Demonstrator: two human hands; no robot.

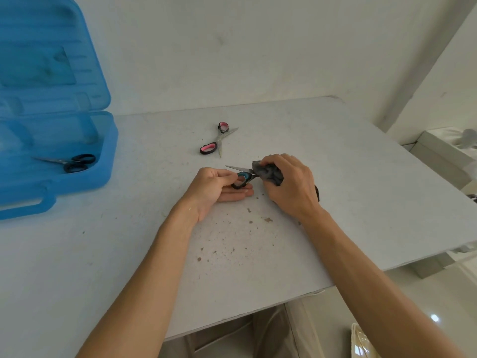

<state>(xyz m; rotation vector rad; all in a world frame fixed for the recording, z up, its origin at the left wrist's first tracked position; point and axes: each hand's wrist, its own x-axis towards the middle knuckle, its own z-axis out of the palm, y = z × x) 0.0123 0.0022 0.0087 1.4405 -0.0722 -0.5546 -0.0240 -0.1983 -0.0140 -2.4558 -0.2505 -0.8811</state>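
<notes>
Your left hand (215,188) pinches the teal-handled scissors (242,177) by a handle loop; your right hand (289,184) grips a dark cloth (268,173) against the blades, above the table (335,164).

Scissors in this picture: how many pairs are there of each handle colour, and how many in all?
Pink-handled scissors: 1, lying open on the table.
Teal-handled scissors: 1, held by the left hand; the right hand grips a dark cloth against them.
Black-handled scissors: 1, in the blue case.
Total: 3 pairs.
</notes>
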